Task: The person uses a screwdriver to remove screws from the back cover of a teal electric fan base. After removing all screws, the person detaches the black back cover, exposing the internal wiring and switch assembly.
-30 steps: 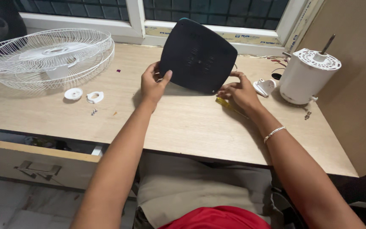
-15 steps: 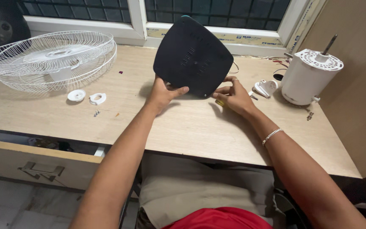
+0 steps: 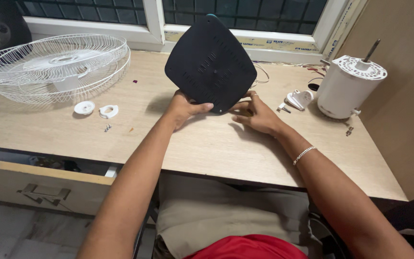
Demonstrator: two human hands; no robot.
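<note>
Tilted further left since the earlier frame, dark rounded-square panel (image 3: 211, 64) stands on its lower edge mid-desk (image 3: 207, 144). White wire fan guard (image 3: 53, 64), far left. White motor housing (image 3: 348, 86), far right. Left hand (image 3: 184, 108): fingers clamped on the panel's lower edge. Right hand (image 3: 255, 114): fingers loosely together beside the panel's lower right corner.

Wooden desk (image 3: 216, 144) below dark window (image 3: 245, 12)

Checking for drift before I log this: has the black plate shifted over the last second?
Yes. The black plate has swung left and tilted more upright against the window frame, away from the white motor housing.
</note>
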